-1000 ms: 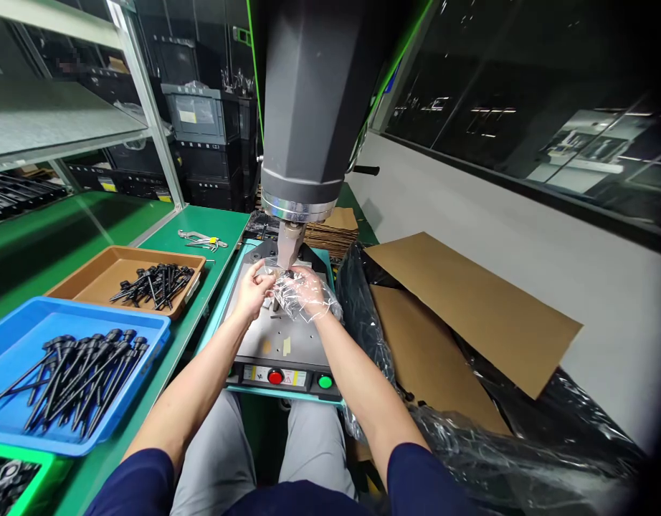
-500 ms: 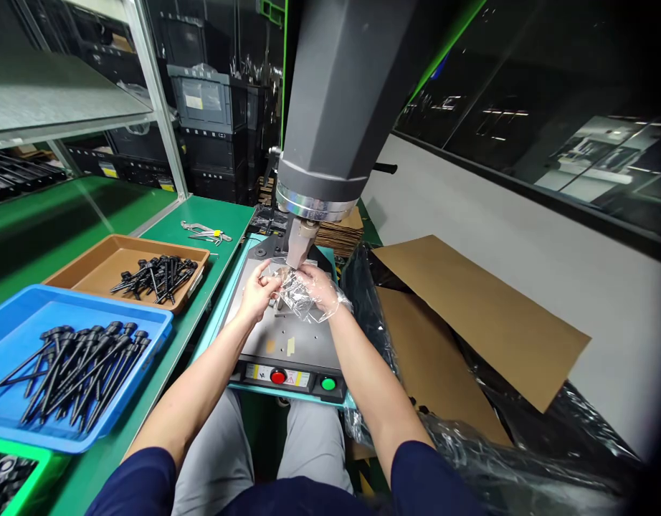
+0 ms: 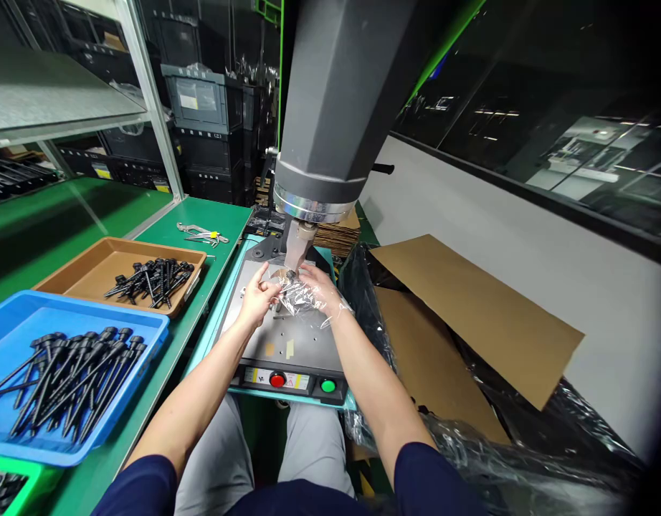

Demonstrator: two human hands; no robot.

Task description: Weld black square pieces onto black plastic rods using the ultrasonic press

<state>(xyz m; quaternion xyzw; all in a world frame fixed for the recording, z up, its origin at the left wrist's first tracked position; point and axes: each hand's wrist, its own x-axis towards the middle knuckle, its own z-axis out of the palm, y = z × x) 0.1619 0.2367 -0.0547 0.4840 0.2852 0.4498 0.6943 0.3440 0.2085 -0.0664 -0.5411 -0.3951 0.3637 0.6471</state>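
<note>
My left hand is at the left of the machine's metal plate, its thumb and curled fingers against clear plastic film and its index finger pointing up. Opposite it, my right hand has its fingers reaching toward the machine's tapered metal head, with the crinkled film about the palm and wrist. Between the hands, right under the head, shows a small dark part. The film partly hides it and the fixture below.
To my left, a blue tray and a brown tray hold long black parts. Hand tools lie behind them. A red button and green button face me. Cardboard and plastic sheeting lie at right.
My right hand's fingers have loosened and shifted slightly away from the head, and the film has bunched differently. The dark part under the head shows more. My left hand has barely moved.
</note>
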